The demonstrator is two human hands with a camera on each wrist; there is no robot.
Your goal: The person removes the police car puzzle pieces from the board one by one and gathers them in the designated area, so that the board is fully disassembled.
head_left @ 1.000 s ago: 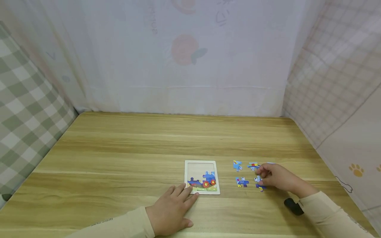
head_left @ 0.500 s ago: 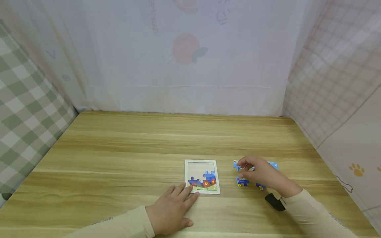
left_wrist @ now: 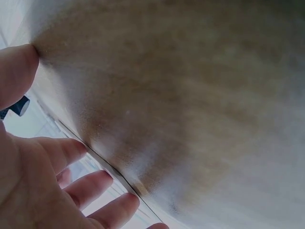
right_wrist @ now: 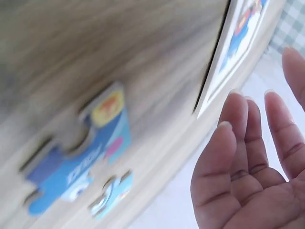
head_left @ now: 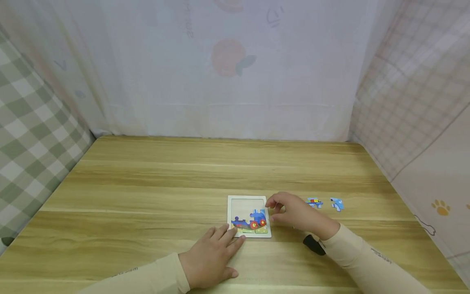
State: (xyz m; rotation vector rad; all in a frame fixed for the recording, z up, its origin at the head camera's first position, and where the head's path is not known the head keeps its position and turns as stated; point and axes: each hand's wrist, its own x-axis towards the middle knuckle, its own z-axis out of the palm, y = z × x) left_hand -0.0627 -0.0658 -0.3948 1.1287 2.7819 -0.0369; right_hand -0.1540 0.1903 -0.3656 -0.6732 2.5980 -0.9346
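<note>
Left hand: the bare left hand [head_left: 211, 259], out of a beige cloth sleeve [head_left: 147, 275], lies palm down on the wood-grain desk [head_left: 158, 175]; its fingers are spread and slightly bent, fingertips at the near left corner of the tray, gripping nothing.
Tray: the flat, rectangular puzzle tray with a pale cream rim [head_left: 247, 197] lies on the desk between the two hands.
Filled part: interlocking printed pieces showing a blue vehicle with red wheels [head_left: 253, 225] cover the near part of the tray; judging by this, the lower picture is largely done.
Bare part: the far area of the tray shows its plain base, so the upper picture seems left to do.
Right hand: the bare right hand [head_left: 298, 212] is just beside the tray's right rim, fingers curved toward it, thumb and index fingertip apart; no piece shows between them.
Loose pieces: a blue piece with white lettering [right_wrist: 83, 167] and a smaller blue-and-white piece [right_wrist: 114, 194] show in the right wrist view; farther right lie a blue piece with red and yellow blocks [head_left: 314, 201] and a light-blue piece [head_left: 337, 203], apparently all waiting to be fitted.
</note>
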